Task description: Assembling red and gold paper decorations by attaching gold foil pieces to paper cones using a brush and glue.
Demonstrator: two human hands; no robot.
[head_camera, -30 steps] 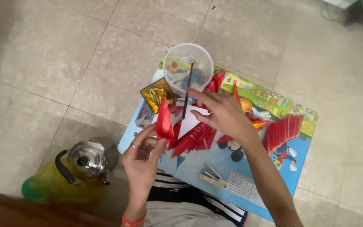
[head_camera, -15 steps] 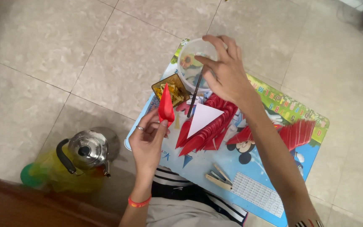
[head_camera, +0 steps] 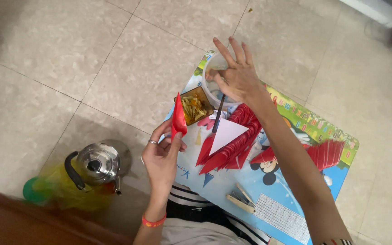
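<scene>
Pinched in left hand [head_camera: 160, 156]: red paper piece [head_camera: 178, 119].

I count 2 hands of mine, 1 kettle [head_camera: 97, 164], 1 clear cup [head_camera: 214, 77], 1 brown tray [head_camera: 194, 105], 1 stapler [head_camera: 240, 198], 1 brush [head_camera: 218, 113].

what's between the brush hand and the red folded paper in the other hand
Nothing blocks it. The right hand holds a dark brush at the white cup; the left hand holds the red folded paper upright. Only the small brown tray lies between, low on the mat.
</scene>
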